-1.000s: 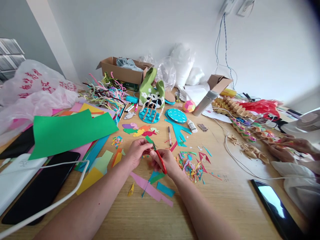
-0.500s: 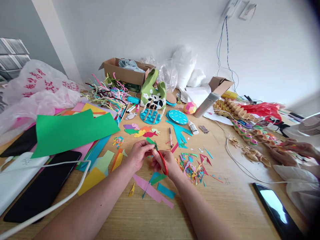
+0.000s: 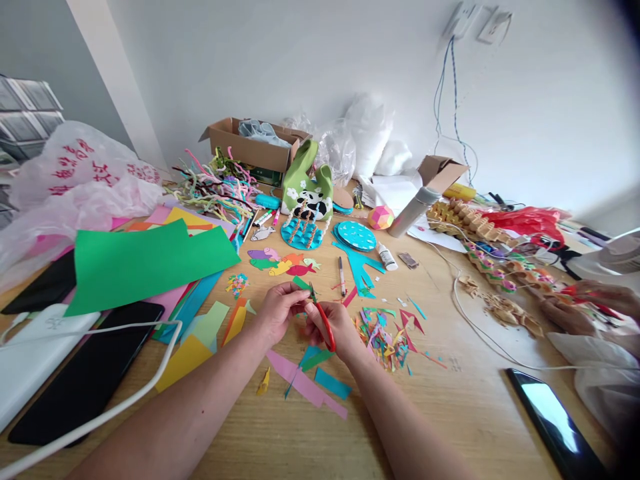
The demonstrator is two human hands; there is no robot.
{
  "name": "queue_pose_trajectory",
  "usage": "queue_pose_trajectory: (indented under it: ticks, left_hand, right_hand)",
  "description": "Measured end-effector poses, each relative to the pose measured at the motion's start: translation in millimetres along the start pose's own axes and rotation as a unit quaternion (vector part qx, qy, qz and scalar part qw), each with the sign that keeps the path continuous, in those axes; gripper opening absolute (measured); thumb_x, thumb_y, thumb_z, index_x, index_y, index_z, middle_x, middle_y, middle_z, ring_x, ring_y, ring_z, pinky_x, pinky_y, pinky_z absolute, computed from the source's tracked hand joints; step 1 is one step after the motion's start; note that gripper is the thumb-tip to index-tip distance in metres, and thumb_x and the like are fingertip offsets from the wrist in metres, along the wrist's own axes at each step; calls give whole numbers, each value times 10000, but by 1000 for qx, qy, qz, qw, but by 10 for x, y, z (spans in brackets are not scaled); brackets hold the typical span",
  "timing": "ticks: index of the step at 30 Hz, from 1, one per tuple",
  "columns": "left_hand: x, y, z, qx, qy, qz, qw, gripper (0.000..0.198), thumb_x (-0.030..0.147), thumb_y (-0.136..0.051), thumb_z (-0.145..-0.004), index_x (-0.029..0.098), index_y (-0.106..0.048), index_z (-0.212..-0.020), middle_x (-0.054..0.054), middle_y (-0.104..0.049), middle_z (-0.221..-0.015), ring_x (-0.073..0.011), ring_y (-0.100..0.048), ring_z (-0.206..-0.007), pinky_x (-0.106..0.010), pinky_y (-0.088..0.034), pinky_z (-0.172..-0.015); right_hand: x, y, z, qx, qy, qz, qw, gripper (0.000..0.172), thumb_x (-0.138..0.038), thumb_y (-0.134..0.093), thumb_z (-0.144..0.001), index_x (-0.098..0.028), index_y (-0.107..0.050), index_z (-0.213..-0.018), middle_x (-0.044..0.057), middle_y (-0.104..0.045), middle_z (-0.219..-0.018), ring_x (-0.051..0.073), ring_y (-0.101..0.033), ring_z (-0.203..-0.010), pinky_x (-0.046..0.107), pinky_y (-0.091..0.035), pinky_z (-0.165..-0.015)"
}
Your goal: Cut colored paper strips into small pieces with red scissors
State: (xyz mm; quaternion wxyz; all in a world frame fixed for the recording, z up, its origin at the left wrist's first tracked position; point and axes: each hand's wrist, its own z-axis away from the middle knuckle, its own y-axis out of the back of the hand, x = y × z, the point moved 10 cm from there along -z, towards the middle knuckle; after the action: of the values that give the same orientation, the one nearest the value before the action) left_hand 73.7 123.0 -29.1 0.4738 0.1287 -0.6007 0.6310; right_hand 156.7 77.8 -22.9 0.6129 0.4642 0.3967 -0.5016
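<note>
Pinched in the fingers of my left hand (image 3: 279, 308) is a small piece of green paper (image 3: 301, 283). My right hand (image 3: 336, 324) is closed on red-handled scissors (image 3: 327, 327), whose blades point up and away at the edge of the green paper. Just beyond both hands lie several coloured paper fish (image 3: 287, 264), with a white fish shape (image 3: 263, 233) behind them. Under and in front of the hands are a pink paper strip (image 3: 300, 383) and a blue paper piece (image 3: 333, 383). A heap of paper scraps (image 3: 387, 337) is to the right of my right hand.
Large green paper (image 3: 150, 267) covers other sheets at left, near a black phone (image 3: 85, 373) and a white cable (image 3: 165, 373). A panda bag (image 3: 307, 187), a grey bottle (image 3: 414, 212) and a glue bottle (image 3: 387, 257) stand behind. At right, another person's hands (image 3: 570, 313) work near a phone (image 3: 553, 420).
My hands, the scissors and the green paper stay almost in place. At right, the other person's hands have shifted slightly.
</note>
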Motion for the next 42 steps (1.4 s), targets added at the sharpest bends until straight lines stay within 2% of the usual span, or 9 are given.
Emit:
queue_pose_trajectory:
  ticks: [13,22,42]
  left_hand:
    - [-31,13,-19,-1,1,11,1000,194,205,-815,-529,139,-642,-589,7,-622,-588,-93,-555,-555,-225,-421,-575]
    - [-27,17,-1,6,6,15,1000,201,198,-817,-525,141,-642,-604,7,-624,-593,-96,-561,-558,-228,-421,-579]
    - [5,-13,20,-1,6,-8,1000,202,223,-792,-548,141,-611,-584,3,-598,-549,-91,-531,-517,-226,-396,-553]
  right_hand:
    - [-20,-7,4,1,5,6,1000,515,-640,-607,-757,-143,-567,-630,28,-626,-504,120,-568,-363,184,-357,-332]
    - [18,6,2,6,-19,13,1000,539,-689,-606,-715,-169,-517,-603,31,-631,-497,121,-549,-348,188,-354,-322]
    - [17,5,6,3,-22,8,1000,511,-652,-652,-694,-166,-527,-596,10,-609,-490,121,-553,-349,193,-366,-327]
